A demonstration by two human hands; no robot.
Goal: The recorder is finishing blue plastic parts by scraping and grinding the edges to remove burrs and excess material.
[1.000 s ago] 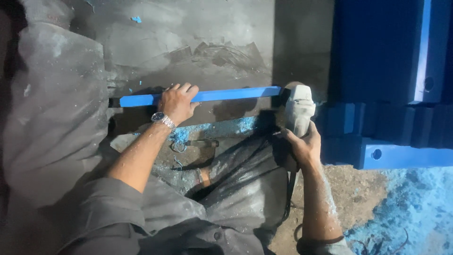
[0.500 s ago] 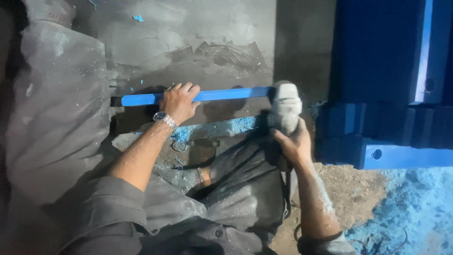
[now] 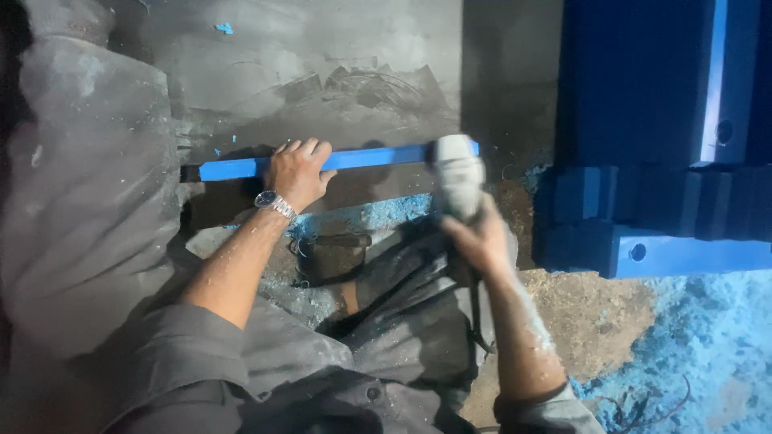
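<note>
A long blue bar [image 3: 362, 159] is pinned flat against the grey surface [image 3: 322, 72] by the left hand [image 3: 296, 170], fingers spread over it, while a dusty power tool [image 3: 458, 178], gripped by the right hand [image 3: 476, 239], is pressed to the bar's right end.

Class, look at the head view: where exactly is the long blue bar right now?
The long blue bar lies across the middle of the head view, pressed by the left hand, its right end beside the dusty grey power tool that the right hand holds.
</note>
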